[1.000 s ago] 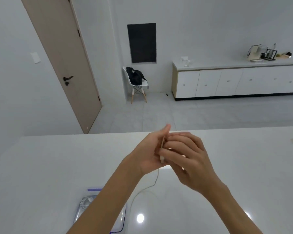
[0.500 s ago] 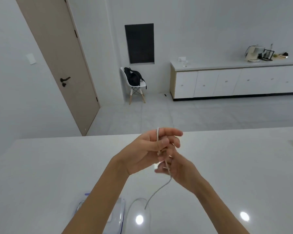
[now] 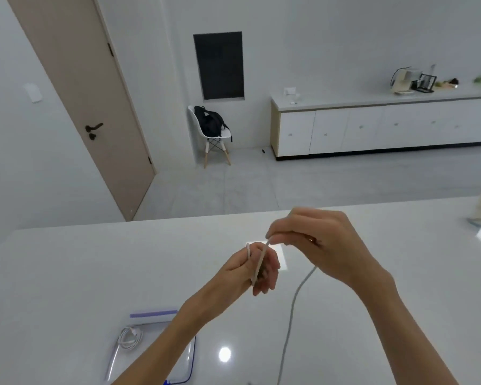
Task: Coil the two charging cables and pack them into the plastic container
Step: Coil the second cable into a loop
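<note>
Head view: the left hand [image 3: 257,269] is raised above the white countertop [image 3: 81,273], its fingers curled and held together with a loop of the white charging cable [image 3: 292,301] wound round them. The right hand [image 3: 320,243], just beside and slightly higher, pinches the cable between thumb and forefinger where it leaves the loop. The free length then drops past the right wrist and off the bottom of the picture.

The cable looks light and limp, smooth enough to slide through a pinch, and likely springy enough to uncoil if released. The best hold seems to be close to the loop, feeding short lengths.

The clear plastic container [image 3: 192,357] sits on the countertop near the person, below the left forearm and partly hidden by it. A coiled white cable [image 3: 129,337] lies inside, at its far left end.

Bare counter lies around both hands, and its far edge is well beyond them. The trailing length could snag on the near edge, which is out of view.
</note>
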`<state>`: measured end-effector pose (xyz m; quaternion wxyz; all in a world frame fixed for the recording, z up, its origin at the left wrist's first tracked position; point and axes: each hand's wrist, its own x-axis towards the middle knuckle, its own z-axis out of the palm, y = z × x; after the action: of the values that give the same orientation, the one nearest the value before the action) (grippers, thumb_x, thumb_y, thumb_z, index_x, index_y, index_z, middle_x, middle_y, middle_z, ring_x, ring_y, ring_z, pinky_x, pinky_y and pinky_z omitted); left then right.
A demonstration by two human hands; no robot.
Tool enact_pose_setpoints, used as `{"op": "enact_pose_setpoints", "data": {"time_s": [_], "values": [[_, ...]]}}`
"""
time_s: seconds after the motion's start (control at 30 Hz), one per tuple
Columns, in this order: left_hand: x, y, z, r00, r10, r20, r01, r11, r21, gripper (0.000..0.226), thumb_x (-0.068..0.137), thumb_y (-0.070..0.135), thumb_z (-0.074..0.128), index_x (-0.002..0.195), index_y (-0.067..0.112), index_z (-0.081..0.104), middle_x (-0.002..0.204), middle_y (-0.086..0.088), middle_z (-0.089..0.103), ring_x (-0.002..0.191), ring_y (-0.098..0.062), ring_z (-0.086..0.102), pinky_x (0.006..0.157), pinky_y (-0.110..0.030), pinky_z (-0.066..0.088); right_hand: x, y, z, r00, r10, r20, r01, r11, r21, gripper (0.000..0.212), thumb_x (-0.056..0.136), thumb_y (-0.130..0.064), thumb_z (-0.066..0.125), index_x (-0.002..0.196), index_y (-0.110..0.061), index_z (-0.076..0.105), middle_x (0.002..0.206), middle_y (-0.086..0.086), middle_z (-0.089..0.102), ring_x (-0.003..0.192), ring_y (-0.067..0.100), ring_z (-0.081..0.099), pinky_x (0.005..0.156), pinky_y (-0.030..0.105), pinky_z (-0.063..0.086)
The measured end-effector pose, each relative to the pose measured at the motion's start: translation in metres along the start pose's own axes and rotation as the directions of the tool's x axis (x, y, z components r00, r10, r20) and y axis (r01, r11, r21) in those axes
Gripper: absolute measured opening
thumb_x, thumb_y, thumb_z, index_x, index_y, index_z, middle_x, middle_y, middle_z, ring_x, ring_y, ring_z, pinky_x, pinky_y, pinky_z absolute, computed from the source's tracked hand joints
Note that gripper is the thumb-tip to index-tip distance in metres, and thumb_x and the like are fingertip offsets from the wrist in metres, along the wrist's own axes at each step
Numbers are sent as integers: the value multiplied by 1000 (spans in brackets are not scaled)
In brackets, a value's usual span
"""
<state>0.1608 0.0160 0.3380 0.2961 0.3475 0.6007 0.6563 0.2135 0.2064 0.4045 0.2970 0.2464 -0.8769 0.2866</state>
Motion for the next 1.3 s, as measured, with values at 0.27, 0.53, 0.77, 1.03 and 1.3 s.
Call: {"op": "enact_pose_setpoints", "data": {"time_s": [0.27,0.53,0.77,1.03,1.3], "values": [[-1,53,19,998,63,24,-58,983,-173,19,102,15,40,95,11,58,67,-6,57,61,-18,50,55,-23,40,32,30,49,872,485,59,-414,669,618,16,91,-11,64,78,-11,73,71,8,68,65,18,59,65,32,50],[14,58,-68,886,-153,-438,-123,832,-540,27,97,8,49,121,2,61,105,-3,70,83,-13,67,71,-18,56,-74,-15,121,669,537,514,-743,450,496,29,104,-30,43,95,-27,71,60,-1,55,44,9,38,45,23,31],[14,1,-50,927,-223,-302,228,973,-19,34,100,27,50,120,1,61,109,-9,74,99,-23,69,85,-29,54,-34,-19,46,925,187,330,-159,981,-110,32,99,-46,38,96,-29,65,65,-14,56,60,8,53,56,24,47],[-2,18,16,988,-131,77,147,956,-254,89,89,68,3,98,1,62,76,-17,67,62,-23,59,60,-26,47,30,30,24,961,277,12,-260,884,388,8,80,-21,76,85,-16,79,80,-5,74,66,21,62,60,26,49],[1,46,-18,1000,13,-5,-14,952,-305,32,101,23,41,113,-2,56,89,-15,67,72,-24,59,69,-31,50,-26,-7,124,688,574,444,-685,312,659,36,101,-28,48,71,-23,66,59,2,49,46,8,37,45,27,23]]}}
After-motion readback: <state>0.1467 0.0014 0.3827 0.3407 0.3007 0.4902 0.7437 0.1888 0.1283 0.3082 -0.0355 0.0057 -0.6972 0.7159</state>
